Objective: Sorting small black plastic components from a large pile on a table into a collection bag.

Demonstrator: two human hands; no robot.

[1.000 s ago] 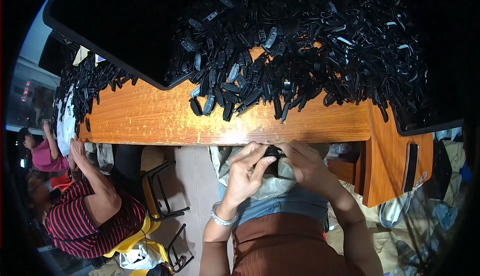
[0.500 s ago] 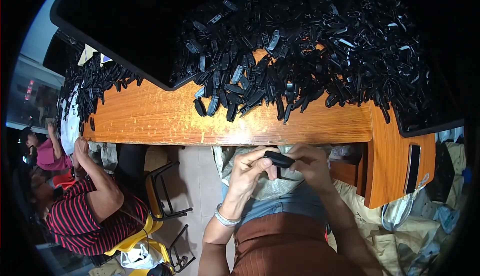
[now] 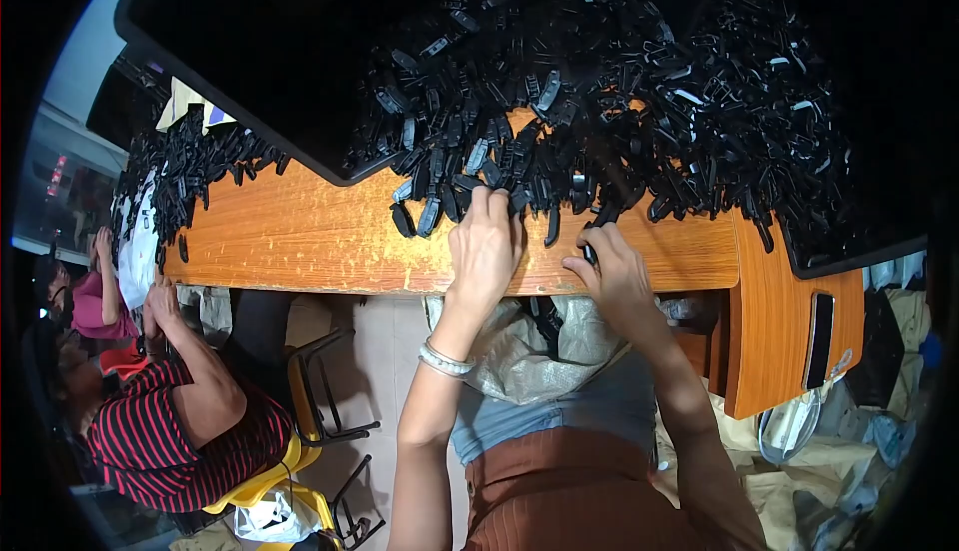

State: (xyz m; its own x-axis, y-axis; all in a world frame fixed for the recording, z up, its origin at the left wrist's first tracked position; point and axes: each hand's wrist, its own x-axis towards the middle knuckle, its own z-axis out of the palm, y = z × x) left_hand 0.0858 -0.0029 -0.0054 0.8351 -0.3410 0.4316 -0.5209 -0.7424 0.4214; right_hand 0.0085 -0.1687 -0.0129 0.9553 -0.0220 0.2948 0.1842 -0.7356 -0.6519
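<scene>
Table [image 3: 330, 236] of orange wood grain spans the view, its near edge worn pale. Dark flat panel [image 3: 250, 61] at upper left blocks sight of much of its far side. Heaped across the table is a pile of black pieces [image 3: 689, 141], glossy and tangled, with bare wood showing through in patches. At far left a co-worker in a striped top [image 3: 180, 436] sits on a yellow chair [image 3: 238, 493], well apart from the work. Pale woven sack [image 3: 529, 371] lies open on the lap, dark pieces showing in its mouth.

Both hands have left their place over the sack, where half a second ago they met around a black oval piece; now they are parted above the table. Left hand [image 3: 483, 251] reaches to the pile's near edge, fingers bent and close together; whether they grip anything cannot be told. Right hand [image 3: 617, 271] is over the table's front strip, just short of the pile, thumb and fingers pinched around a small black piece [image 3: 589, 252], partly hidden by them. Bracelet [image 3: 445, 360] circles the left wrist.
</scene>
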